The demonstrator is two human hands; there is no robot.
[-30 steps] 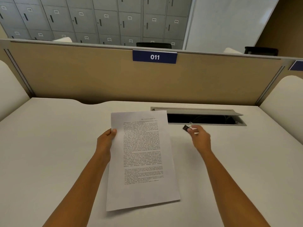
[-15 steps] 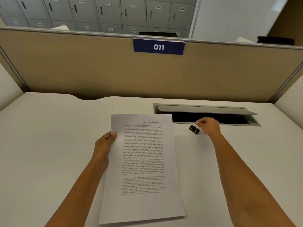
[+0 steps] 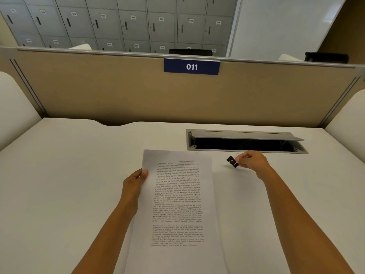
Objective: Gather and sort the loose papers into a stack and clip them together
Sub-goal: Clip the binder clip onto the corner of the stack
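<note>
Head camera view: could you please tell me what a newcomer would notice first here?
Probably the printed paper stack at centre, held at its left edge by the left hand. To its right, the right hand pinches a black binder clip before the open cable tray. Behind, a blue "011" sign marks the partition.

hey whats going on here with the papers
A person at a desk holds a stack of printed papers by its left edge with the left hand. The right hand pinches a black binder clip by its wire handles, off to the right of the stack. The papers are not yet clipped.
</note>
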